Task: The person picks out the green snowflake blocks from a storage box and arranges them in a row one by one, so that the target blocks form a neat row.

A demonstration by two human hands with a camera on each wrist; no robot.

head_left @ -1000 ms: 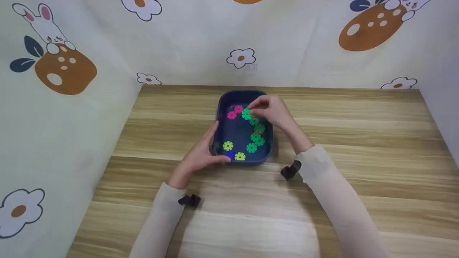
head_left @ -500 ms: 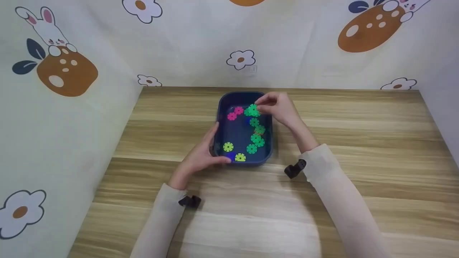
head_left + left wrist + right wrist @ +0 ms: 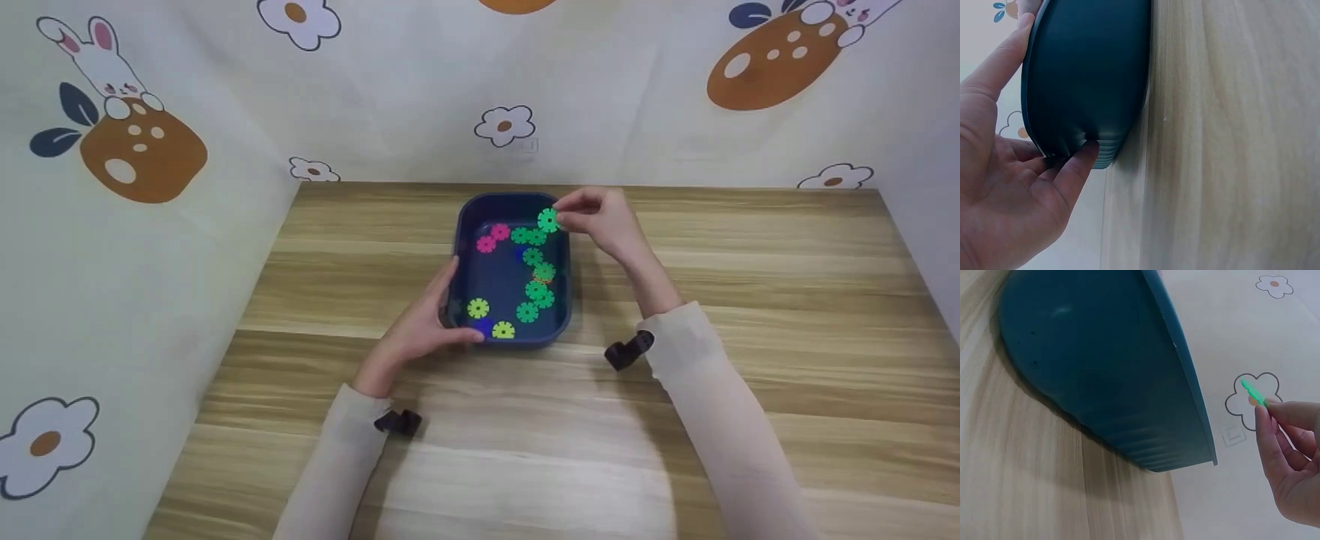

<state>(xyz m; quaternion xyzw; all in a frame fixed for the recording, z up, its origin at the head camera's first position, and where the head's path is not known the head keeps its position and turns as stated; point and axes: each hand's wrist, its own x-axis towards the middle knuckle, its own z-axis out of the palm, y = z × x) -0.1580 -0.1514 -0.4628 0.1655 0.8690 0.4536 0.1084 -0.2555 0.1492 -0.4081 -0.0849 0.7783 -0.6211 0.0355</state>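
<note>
A dark blue plastic bin point(image 3: 495, 279) stands on the table with several notched, snowflake-shaped discs inside. My left hand point(image 3: 417, 324) grips its left near corner; in the left wrist view the thumb lies along the rim and a fingertip point(image 3: 1090, 147) presses the outer wall point(image 3: 1084, 73). Between thumb and index finger, my right hand point(image 3: 609, 225) pinches one bright green snowflake disc point(image 3: 548, 220) above the far right corner. Edge-on in the right wrist view, that green disc sticks out past the fingertips, higher than the bin's rim.
Other green discs point(image 3: 527, 312) run down the bin's right side. Two pink discs point(image 3: 486, 244) lie far left and two yellow ones point(image 3: 478, 308) near the front, beside something blue. A wood-grain table point(image 3: 525, 435) meets patterned cloth walls point(image 3: 420, 90) behind and at the sides.
My right hand has lifted a green disc from among the others and carried it up and to the right, over the far right corner. The left hand has kept its place on the bin.
</note>
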